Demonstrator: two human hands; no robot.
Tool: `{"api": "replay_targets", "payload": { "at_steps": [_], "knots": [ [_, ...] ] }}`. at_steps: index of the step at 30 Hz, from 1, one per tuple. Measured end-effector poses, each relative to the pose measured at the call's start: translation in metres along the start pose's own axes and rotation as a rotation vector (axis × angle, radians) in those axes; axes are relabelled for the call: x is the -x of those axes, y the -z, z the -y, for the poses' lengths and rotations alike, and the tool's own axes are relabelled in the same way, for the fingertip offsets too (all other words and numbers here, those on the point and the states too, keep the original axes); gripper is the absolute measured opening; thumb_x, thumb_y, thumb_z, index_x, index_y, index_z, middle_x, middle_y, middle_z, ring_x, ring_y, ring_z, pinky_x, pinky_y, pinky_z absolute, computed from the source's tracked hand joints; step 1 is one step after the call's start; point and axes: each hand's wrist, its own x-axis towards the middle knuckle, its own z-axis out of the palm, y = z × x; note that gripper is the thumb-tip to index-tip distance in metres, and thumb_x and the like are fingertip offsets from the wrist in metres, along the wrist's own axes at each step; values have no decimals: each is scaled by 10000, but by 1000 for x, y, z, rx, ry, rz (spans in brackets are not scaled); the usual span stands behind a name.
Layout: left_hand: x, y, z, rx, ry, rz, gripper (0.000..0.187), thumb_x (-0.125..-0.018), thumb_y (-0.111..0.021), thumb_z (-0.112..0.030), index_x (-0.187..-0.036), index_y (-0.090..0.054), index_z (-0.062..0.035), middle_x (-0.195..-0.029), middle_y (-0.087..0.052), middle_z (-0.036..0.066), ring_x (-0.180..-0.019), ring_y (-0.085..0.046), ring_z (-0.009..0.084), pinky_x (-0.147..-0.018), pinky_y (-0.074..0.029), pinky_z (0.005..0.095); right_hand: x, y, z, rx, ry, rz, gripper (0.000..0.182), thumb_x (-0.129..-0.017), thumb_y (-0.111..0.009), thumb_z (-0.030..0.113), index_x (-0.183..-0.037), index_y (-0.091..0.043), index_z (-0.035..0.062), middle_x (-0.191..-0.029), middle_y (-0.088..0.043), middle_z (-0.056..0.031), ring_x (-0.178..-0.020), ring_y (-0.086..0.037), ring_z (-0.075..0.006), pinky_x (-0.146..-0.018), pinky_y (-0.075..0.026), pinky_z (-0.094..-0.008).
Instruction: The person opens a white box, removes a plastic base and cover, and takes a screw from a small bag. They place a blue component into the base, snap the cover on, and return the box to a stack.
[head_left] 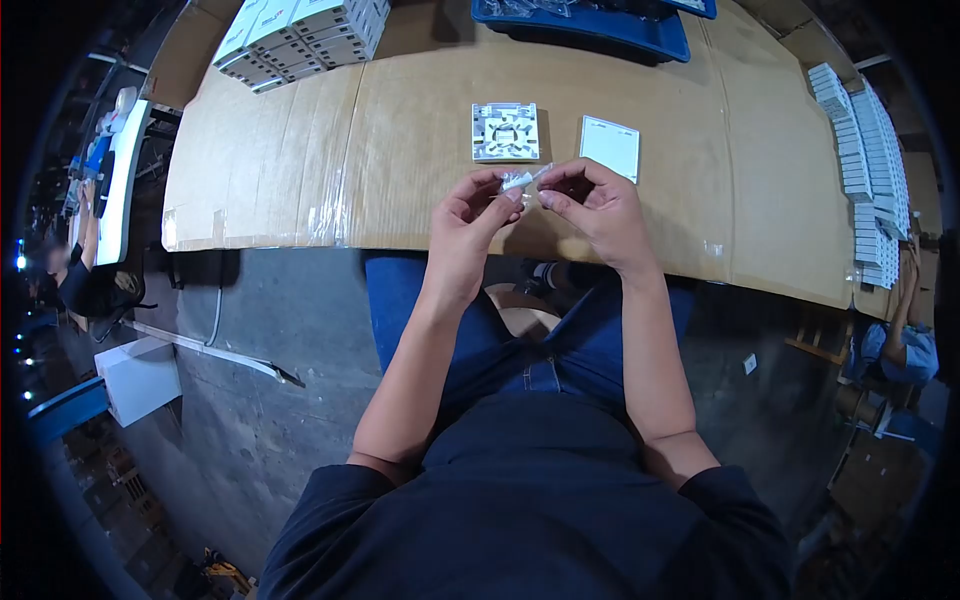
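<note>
A small clear plastic packet (524, 181) is pinched between both hands, just above the near edge of the cardboard-covered counter (400, 150). The left hand (470, 215) is closed on its left end, the right hand (590, 205) on its right end, so that it is held taut at fingertip level. Just beyond, an open white faceplate base (505, 131) and a plain white cover (609, 147) are laid flat, side by side but apart. Farther off are stacked white boxes (300, 35), a blue tray (590, 30) and a row of white parts (865, 170) at the right edge. Nothing is seen between the hands and the plates.
</note>
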Motion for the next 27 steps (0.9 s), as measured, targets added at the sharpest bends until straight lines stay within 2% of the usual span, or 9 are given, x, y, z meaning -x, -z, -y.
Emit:
{"api": "replay_targets", "payload": {
  "at_steps": [5, 11, 14, 17, 23, 26, 27],
  "knots": [
    [0, 0, 0, 224, 122, -12, 271, -997, -680, -90, -1253, -632, -10, -1124, -697, 74, -973, -675, 146, -885, -554, 328, 0, -3, 0, -17, 8, 8, 184, -942, -714, -44, -1122, -695, -13, -1057, -719, -51, -1008, -680, -121, -934, -555, -273],
    [2, 1, 1, 386, 151, 12, 353, -987, -669, -58, -1330, -584, -47, -1169, -672, 76, -1016, -659, 143, -889, -544, 324, 0, -2, 1, 25, 10, -11, 195, -939, -713, -52, -1130, -692, -17, -1067, -717, -59, -1007, -681, -120, -928, -555, -267],
    [2, -2, -5, 195, 124, 55, 391, -979, -680, -46, -1354, -569, -59, -1177, -660, 60, -1024, -641, 124, -899, -529, 304, 0, -1, -1, 17, 9, -16, 213, -938, -714, -53, -1146, -688, -19, -1066, -712, -56, -1001, -669, -112, -920, -550, -264],
    [-2, 2, -1, -96, -10, 80, 375, -969, -695, -33, -1328, -588, -43, -1157, -652, 40, -1002, -618, 95, -900, -507, 270, 0, -1, 1, 29, -4, -23, 237, -938, -713, -53, -1171, -683, -20, -1061, -702, -48, -998, -654, -104, -914, -542, -259],
    [-2, 3, 0, -263, -64, 34, 284, -977, -701, -41, -1253, -637, -26, -1118, -655, 28, -949, -600, 72, -853, -500, 237, 0, -3, 1, 34, -28, -39, 288, -945, -704, -51, -1230, -677, -16, -1070, -693, -37, -1001, -646, -97, -916, -534, -251],
    [-3, 7, 0, -410, -71, 10, 299, -964, -713, -39, -1255, -649, -17, -1053, -667, 30, -904, -615, 88, -814, -516, 255, -1, -3, 0, 51, -40, -44, 310, -948, -700, -52, -1254, -682, -12, -1074, -697, -37, -993, -646, -98, -906, -530, -248],
    [-4, 6, 0, -485, -176, 8, 300, -954, -718, -34, -1248, -661, -18, -1032, -674, 30, -893, -621, 95, -805, -520, 263, 0, -3, -1, 47, -46, -48, 310, -949, -699, -51, -1256, -687, -10, -1072, -699, -36, -988, -646, -97, -901, -529, -246]
  ]
}}
